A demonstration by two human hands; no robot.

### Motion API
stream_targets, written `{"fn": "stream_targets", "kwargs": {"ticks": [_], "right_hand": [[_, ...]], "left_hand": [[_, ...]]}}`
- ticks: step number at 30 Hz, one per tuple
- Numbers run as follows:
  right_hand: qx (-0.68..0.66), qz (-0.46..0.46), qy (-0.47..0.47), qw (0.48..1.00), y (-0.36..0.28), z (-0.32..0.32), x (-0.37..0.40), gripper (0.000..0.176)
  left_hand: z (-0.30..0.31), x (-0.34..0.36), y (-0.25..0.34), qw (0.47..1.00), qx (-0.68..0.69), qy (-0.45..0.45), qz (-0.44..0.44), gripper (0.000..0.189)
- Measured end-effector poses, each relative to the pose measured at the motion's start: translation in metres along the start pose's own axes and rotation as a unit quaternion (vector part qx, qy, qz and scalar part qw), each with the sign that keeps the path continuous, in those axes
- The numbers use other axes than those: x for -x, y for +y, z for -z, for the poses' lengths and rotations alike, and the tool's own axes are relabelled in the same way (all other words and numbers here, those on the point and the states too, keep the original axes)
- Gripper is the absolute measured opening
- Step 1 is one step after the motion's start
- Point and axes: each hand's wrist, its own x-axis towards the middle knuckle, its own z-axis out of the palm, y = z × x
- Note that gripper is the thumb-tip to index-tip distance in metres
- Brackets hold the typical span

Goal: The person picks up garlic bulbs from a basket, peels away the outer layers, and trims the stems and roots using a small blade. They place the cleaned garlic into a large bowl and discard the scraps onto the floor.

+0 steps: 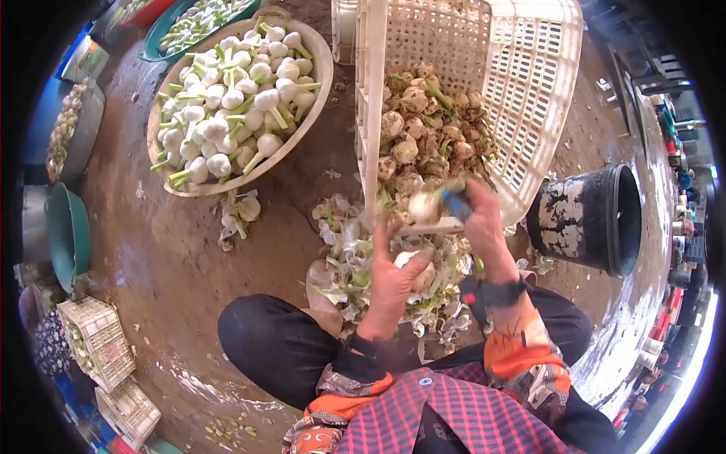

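Note:
My left hand (387,284) is low over the peelings, its index finger stretched up toward the crate. Its thumb lies across a white garlic bulb (423,278). At the crate's front rim, my right hand (484,219) is closed, with a blurred garlic bulb (423,207) and its stem at the fingertips. A small blue piece (456,205) shows at those fingers; what it is I cannot tell. Behind my hands, a tilted white plastic crate (529,98) holds unpeeled, soiled garlic bulbs (412,121). Loose garlic skins (348,227) are heaped below my hands.
A wide round basin (321,83) of cleaned garlic stands front left, with a green basin (155,49) behind it. To the right is a black bucket (586,219). White crates (106,356) and an upright green tub (68,234) line the left side. A loose bulb (248,206) lies on the wet floor.

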Motion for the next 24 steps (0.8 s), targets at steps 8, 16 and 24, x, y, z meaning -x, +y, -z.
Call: {"fn": "stream_targets", "kwargs": {"ticks": [8,16,24], "right_hand": [[-0.328,-0.001,0.008,0.945,-0.016,-0.046,0.076,0.032],[-0.046,0.158,0.018,0.986,-0.008,-0.017,0.098,0.038],[0.12,0.238,0.1,0.959,-0.01,-0.007,0.111,0.042]], "left_hand": [[-0.003,0.019,0.011,0.879,-0.363,-0.029,-0.307,0.062],[-0.002,0.032,0.012,0.949,-0.222,-0.127,-0.184,0.063],[0.01,0.035,0.019,0.955,0.136,-0.214,0.156,0.049]]}}
